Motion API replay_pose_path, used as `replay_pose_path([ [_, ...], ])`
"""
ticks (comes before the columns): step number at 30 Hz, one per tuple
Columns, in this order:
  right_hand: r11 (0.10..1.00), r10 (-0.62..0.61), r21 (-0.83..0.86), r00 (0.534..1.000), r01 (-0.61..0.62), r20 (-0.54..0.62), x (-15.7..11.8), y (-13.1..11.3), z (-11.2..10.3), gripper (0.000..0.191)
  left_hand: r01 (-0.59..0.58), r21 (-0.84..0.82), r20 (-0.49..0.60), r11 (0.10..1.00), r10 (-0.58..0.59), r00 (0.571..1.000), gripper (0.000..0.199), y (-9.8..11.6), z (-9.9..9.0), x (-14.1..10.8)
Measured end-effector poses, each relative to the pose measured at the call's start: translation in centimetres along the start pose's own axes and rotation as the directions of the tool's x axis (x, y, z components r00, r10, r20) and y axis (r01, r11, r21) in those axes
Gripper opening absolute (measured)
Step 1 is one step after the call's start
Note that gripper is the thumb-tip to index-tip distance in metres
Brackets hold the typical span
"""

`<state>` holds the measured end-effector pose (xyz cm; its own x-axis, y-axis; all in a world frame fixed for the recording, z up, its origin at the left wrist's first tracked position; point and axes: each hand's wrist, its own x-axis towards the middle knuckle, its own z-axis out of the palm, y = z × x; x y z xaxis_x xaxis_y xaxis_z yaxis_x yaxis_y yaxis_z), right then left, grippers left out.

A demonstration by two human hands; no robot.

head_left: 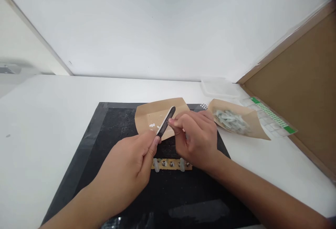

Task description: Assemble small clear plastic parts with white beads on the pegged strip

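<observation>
One yellowish strip [172, 164] lies on the black mat [168, 192], the left hand [132, 157] clamps a dark, pale-edged bar [166, 124] above it, the right hand [196, 135] curls close beside the bar, its hold too hidden to tell, and beyond sits a brown paper tray [144, 113].

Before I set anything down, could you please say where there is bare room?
The white table left of the black mat looks bare except a small speck. Crowded: the right, with the filled paper tray and plastic sheet; the middle, with left hand and right hand.
</observation>
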<state>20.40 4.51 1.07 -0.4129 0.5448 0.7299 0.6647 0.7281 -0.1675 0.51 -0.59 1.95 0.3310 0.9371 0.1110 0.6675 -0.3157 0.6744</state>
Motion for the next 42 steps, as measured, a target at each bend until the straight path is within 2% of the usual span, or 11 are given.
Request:
replay_pose_path([
  [4, 0.998, -0.038, 0.046, 0.995, 0.034, 0.088, 0.0, 0.0, -0.3, 0.024, -0.008, 0.024, 0.008, 1.0, 0.008, 1.0, 0.035, 0.1, -0.1, 0.0],
  [7, 0.999, -0.015, 0.038, 0.999, 0.013, 0.048, 0.0, -0.2, -0.2, 0.023, 0.004, 0.047, 0.014, 0.999, -0.005, 1.0, 0.036, 0.1, -0.2, 0.0],
  [10, 0.998, -0.05, 0.053, 0.996, 0.046, 0.074, -0.1, -0.5, -0.1, 0.026, 0.014, 0.053, 0.028, 0.999, -0.015, 0.999, 0.034, 0.1, -0.3, -0.1],
  [14, 0.998, -0.067, 0.012, 0.998, 0.067, 0.012, -0.2, -0.5, 0.0, 0.025, 0.009, 0.055, 0.022, 0.998, -0.01, 1.0, 0.035, 0.1, -0.3, -0.1],
  [18, 0.995, -0.097, 0.038, 0.991, 0.094, 0.098, -0.2, -0.5, -0.2, 0.029, 0.024, 0.046, 0.029, 0.999, -0.026, 0.999, 0.036, 0.0, -0.3, 0.0],
  [22, 0.99, -0.025, 0.136, 0.999, 0.02, 0.035, 0.0, -0.2, -0.3, 0.024, 0.021, 0.037, 0.0, 0.999, -0.021, 1.0, 0.034, 0.0, -0.3, 0.1],
  [26, 0.939, 0.079, 0.332, 0.996, -0.089, 0.043, 0.1, 0.3, -0.4, 0.014, 0.083, -0.01, -0.012, 0.996, -0.084, 0.996, 0.035, 0.0, -0.4, 0.1],
  [30, 0.815, 0.23, 0.516, 0.965, -0.263, 0.128, -0.2, 0.4, -0.2, 0.008, 0.129, -0.104, -0.024, 0.986, -0.132, 0.991, 0.038, -0.1, -0.6, 0.1],
  [35, 0.539, 0.399, 0.71, 0.88, -0.453, 0.258, -0.5, 0.1, -0.2, 0.008, 0.129, -0.103, -0.04, 0.986, -0.134, 0.99, 0.038, -0.4, -0.3, 0.3],
  [39, 0.308, 0.472, 0.75, 0.778, -0.586, 0.414, -0.5, 0.0, -0.5, 0.012, 0.092, -0.081, -0.133, 0.992, -0.103, 0.986, 0.033, -0.9, 0.0, 0.3],
  [42, 0.223, 0.482, 0.74, 0.731, -0.635, 0.482, -0.4, -0.1, -0.8, 0.015, 0.057, -0.076, -0.208, 0.996, -0.071, 0.976, 0.026, -1.1, 0.1, 0.2],
])
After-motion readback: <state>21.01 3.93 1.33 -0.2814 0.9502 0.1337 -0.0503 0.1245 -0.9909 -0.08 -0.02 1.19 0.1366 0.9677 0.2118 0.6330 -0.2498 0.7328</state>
